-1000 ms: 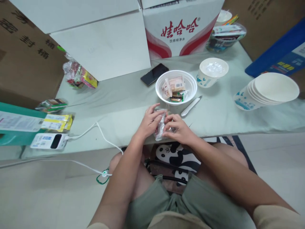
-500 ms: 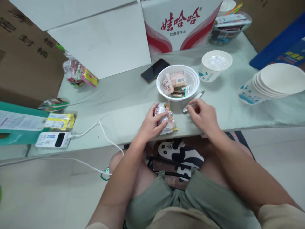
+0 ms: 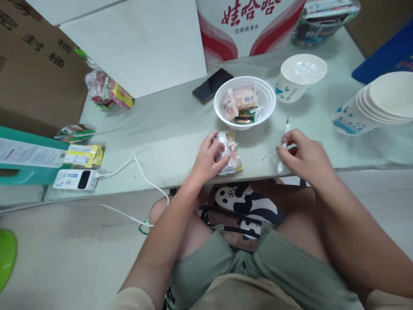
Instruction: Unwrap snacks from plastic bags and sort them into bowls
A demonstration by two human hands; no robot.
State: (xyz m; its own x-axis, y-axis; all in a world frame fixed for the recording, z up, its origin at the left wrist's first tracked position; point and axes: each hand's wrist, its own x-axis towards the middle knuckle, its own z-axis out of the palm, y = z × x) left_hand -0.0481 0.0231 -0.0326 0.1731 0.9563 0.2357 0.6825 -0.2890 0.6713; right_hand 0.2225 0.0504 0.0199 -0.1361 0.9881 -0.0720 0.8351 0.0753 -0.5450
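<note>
My left hand (image 3: 211, 158) rests on the table near its front edge, fingers curled over a clear plastic packet (image 3: 229, 156) with colourful contents. Part of the packet is hidden under the fingers. Between the thumb and fingers of my right hand (image 3: 303, 151) is a slim white craft knife (image 3: 280, 165), its thin dark tip pointing away from me. The knife lies low over the table, to the right of the packet. Just beyond both hands stands a white plastic bowl (image 3: 270, 113) with several small wrapped snacks (image 3: 245, 97) in it.
A phone (image 3: 213, 85) lies behind the bowl. Right of it are a paper cup (image 3: 288, 89) holding clear plastic and stacked paper cups (image 3: 361, 112). To the left, a white power bank (image 3: 72, 179) trails a cable (image 3: 150, 187). A printed carton (image 3: 245, 30) stands at the back.
My right hand has moved right with the craft knife, which has swung to point more straight away from me. My left hand stays at the packet, its fingers more curled. The view has shifted slightly.
</note>
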